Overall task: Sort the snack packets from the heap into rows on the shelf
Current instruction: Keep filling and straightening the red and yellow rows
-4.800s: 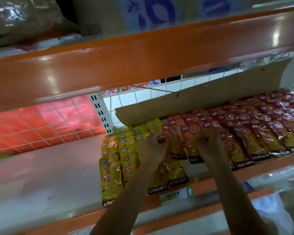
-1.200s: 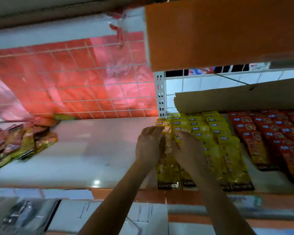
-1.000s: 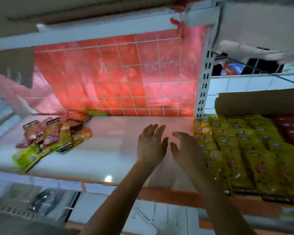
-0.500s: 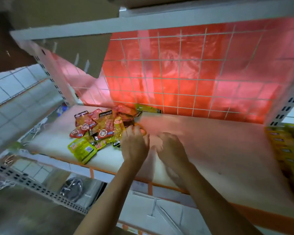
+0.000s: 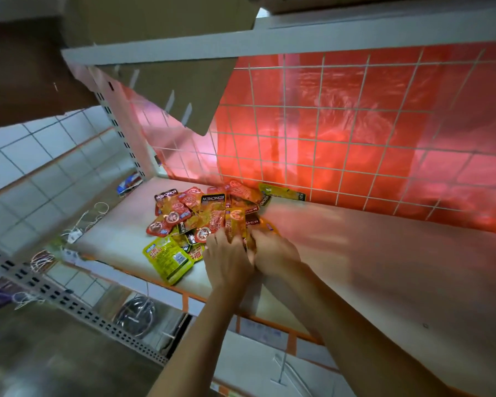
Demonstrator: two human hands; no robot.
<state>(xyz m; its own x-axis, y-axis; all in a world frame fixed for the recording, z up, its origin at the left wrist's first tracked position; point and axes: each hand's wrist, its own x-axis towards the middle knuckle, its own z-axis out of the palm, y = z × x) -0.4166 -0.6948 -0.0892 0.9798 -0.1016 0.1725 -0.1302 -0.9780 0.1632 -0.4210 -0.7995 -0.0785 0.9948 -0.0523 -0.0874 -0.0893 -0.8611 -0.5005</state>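
At the left of the smooth white shelf (image 5: 355,267), flat, glossy red and yellow packets (image 5: 195,213) lie heaped. The left hand (image 5: 226,262) rests straight-fingered on them; the right hand (image 5: 275,256) curls beside it, its grip unclear.

Dim, red-tinted light — edges blurred, warped.

Glossy plastic snack packets (image 5: 201,216) lie on a smooth, slightly reflective shelf (image 5: 384,267).
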